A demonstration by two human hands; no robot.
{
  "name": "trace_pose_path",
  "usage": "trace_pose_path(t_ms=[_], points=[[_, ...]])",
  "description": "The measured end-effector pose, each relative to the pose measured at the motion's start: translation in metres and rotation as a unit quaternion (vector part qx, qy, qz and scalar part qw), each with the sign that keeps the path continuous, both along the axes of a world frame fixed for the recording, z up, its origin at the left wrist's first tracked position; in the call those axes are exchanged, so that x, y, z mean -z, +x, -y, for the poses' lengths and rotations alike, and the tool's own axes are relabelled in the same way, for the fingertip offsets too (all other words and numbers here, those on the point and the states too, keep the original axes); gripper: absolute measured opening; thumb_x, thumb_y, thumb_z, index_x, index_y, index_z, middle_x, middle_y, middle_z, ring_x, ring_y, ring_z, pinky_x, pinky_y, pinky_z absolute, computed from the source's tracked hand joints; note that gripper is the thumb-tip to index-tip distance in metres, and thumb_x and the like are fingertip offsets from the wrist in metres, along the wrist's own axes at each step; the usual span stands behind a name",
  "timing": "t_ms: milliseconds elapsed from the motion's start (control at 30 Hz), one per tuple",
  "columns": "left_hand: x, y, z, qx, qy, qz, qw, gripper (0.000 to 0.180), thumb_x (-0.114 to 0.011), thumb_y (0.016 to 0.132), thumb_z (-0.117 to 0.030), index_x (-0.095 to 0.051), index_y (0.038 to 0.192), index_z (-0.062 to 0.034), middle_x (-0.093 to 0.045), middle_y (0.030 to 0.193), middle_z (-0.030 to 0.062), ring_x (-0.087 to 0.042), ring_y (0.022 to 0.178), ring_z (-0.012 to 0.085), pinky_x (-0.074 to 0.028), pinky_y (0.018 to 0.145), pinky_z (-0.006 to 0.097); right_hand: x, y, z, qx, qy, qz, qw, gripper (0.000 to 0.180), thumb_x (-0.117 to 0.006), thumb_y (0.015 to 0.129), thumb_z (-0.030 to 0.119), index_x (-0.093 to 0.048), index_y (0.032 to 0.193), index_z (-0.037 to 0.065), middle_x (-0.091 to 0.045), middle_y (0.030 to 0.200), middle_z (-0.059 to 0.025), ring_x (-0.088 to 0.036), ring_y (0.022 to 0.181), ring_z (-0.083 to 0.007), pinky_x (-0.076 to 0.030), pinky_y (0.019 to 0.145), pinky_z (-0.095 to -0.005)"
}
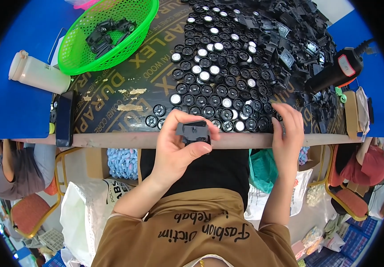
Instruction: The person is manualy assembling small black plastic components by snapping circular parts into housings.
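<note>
The left hand (174, 149) clamps thumb and fingers on a black moulded plastic part (194, 132), long axis left-right, at the brown printed board's (125, 100) near edge, while the right hand (288, 133), fingers together, rests on round black wheels (218, 89) below a green mesh basket (78, 49).

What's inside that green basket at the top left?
The green basket holds a small heap of black plastic parts near its middle. Whatever lies under that heap, and their exact shape, cannot be seen.

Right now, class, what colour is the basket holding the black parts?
Bright green mesh basket, clearest in the head view, upper left.
</note>
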State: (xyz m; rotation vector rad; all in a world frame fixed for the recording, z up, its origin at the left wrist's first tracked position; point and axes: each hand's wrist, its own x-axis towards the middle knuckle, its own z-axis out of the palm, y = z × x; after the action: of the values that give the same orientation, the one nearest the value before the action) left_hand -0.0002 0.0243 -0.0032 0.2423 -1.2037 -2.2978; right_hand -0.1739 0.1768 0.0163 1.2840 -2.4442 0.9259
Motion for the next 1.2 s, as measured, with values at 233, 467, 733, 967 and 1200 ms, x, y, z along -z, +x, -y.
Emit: trace_pose_path(t_ms=[233,467,733,967,1200], points=[[-0.006,-0.005,0.001,0.136,0.149,-0.057,0.978,0.056,-0.064,0.079,-0.042,-0.039,0.115,-0.0061,-0.052,0.092,0.0107,-0.055,0.077,0.0168,-0.048,0.064,0.030,0.006,-0.021,0.008,-0.050,0.048,-0.004,0.998,0.027,-0.058,0.073,-0.004,-0.060,0.099,0.003,-0.059,0.098,-0.0130,-0.054,0.092,-0.0303,-0.043,0.080,-0.0361],[-0.015,-0.002,0.002,0.113,-0.021,0.029,0.993,0.065,-0.064,0.081,-0.028,-0.032,0.130,-0.0001,-0.042,0.102,0.0058,-0.048,0.089,0.0155,-0.041,0.078,0.028,0.000,0.006,0.002,-0.099,-0.198,0.295,0.930,0.023,-0.052,0.083,0.004,-0.054,0.105,-0.001,-0.048,0.101,-0.0075,-0.049,0.081,-0.0140,-0.041,0.071,-0.0250],[-0.008,-0.014,0.001,-0.094,-0.288,0.046,0.952,0.051,-0.060,0.069,0.011,-0.041,0.114,-0.0049,-0.038,0.098,0.0047,-0.048,0.085,0.0115,-0.043,0.077,0.024,0.012,0.073,0.029,-0.229,-0.334,0.384,0.830,0.033,-0.049,0.090,0.024,-0.044,0.110,-0.001,-0.039,0.104,-0.0110,-0.050,0.092,-0.0199,-0.041,0.083,-0.0330],[-0.005,-0.016,-0.003,-0.075,-0.244,0.067,0.965,0.042,-0.060,0.074,0.010,-0.045,0.112,0.0005,-0.051,0.110,0.0140,-0.058,0.095,0.0210,-0.049,0.081,0.030,0.020,0.085,0.036,-0.177,-0.306,0.136,0.926,0.025,-0.055,0.084,0.009,-0.048,0.106,0.000,-0.038,0.102,-0.0127,-0.049,0.088,-0.0238,-0.045,0.076,-0.0321],[-0.007,-0.019,-0.021,-0.037,-0.107,-0.065,0.991,0.082,-0.061,0.081,-0.021,-0.006,0.141,-0.0054,-0.022,0.139,0.0199,-0.032,0.126,0.0305,-0.029,0.102,0.043,0.025,0.078,0.043,-0.148,-0.317,-0.011,0.937,0.019,-0.052,0.080,0.002,-0.053,0.099,0.003,-0.040,0.094,-0.0102,-0.055,0.073,-0.0227,-0.048,0.063,-0.0319]])
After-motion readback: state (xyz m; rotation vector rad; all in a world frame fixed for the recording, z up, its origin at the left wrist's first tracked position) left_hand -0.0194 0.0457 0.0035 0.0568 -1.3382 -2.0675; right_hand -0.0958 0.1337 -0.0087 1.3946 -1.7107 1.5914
